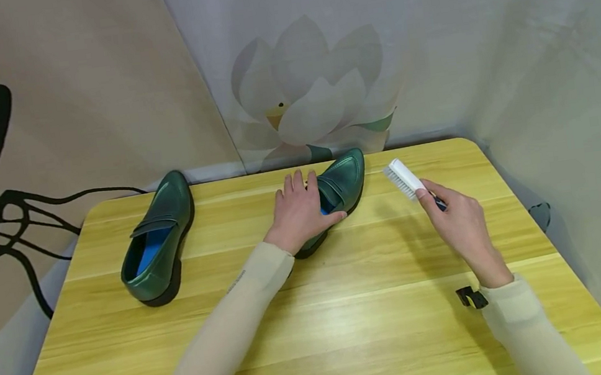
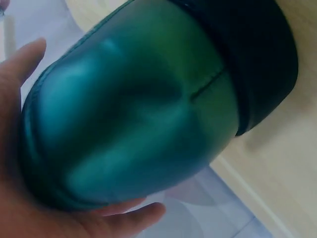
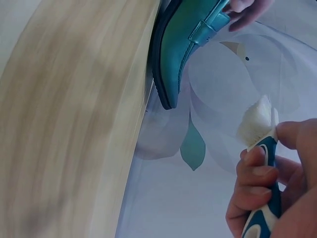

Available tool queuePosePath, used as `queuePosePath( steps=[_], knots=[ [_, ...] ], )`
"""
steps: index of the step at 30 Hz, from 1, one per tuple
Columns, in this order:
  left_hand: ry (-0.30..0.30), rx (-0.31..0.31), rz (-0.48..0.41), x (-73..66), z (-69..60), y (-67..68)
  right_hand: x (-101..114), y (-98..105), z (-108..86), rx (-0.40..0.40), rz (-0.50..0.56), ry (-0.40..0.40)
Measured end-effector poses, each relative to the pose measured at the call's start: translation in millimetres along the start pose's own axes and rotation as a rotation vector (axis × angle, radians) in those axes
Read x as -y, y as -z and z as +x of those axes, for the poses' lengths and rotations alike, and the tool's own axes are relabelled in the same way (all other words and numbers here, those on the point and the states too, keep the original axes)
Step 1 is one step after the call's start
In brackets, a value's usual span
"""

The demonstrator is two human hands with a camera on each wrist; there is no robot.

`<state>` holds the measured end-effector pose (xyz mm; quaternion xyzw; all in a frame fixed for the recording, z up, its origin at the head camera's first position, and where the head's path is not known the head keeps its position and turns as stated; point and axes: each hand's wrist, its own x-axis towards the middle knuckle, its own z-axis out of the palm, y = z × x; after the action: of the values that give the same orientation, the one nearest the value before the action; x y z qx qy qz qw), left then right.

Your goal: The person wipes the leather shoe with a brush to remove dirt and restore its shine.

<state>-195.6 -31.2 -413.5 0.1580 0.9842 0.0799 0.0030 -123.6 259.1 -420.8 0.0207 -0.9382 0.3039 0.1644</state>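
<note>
The right hand (image 1: 460,218) gripped a brush (image 1: 405,177), while the left hand (image 1: 300,212) rested, outspread, on the rightward green shoe (image 1: 346,175).

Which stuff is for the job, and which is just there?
For the job:
brush in the right hand
green shoe under the left hand
probably the other green shoe, untouched

Just there:
flowery cloth behind
wooden table underneath

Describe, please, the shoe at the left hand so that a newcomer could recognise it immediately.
On the wood-grain table, look toward the far edge, where the left hand touches a green shoe. Unlike the other green shoe, which stands untouched farther left, this one is partly covered by that hand.
</note>
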Motion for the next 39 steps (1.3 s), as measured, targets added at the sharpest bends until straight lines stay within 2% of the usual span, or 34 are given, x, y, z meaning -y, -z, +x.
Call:
queuePosePath(
  steps=[6,11,15,20,24,29,34,39],
  knots=[
    [0.07,0.101,-0.039,-1.6,4.4,-3.7,-1.4,-2.5,0.6,-0.008,0.008,0.004],
    [0.09,0.148,-0.07,-2.1,7.5,-5.2,-0.8,-4.9,1.4,0.001,0.015,-0.003],
    [0.095,0.158,-0.113,1.6,9.2,-3.4,-0.1,-7.2,1.8,0.018,0.024,-0.019],
    [0.103,0.128,-0.194,11.2,6.2,-3.2,-1.8,-11.6,0.9,0.029,0.032,-0.021],
    [0.103,0.093,-0.234,19.2,-6.9,-4.9,-3.3,-14.2,-1.6,0.029,0.032,-0.02],
    [0.153,0.045,-0.316,31.6,-30.6,1.0,-1.5,-14.3,-2.3,0.035,0.034,-0.012],
    [0.197,-0.022,-0.405,54.0,-51.8,15.2,-0.8,-14.2,-1.2,0.027,0.041,-0.011],
    [0.266,-0.063,-0.444,80.6,-70.6,24.1,-0.8,-12.4,-1.0,0.013,0.049,-0.012]
  ],
)
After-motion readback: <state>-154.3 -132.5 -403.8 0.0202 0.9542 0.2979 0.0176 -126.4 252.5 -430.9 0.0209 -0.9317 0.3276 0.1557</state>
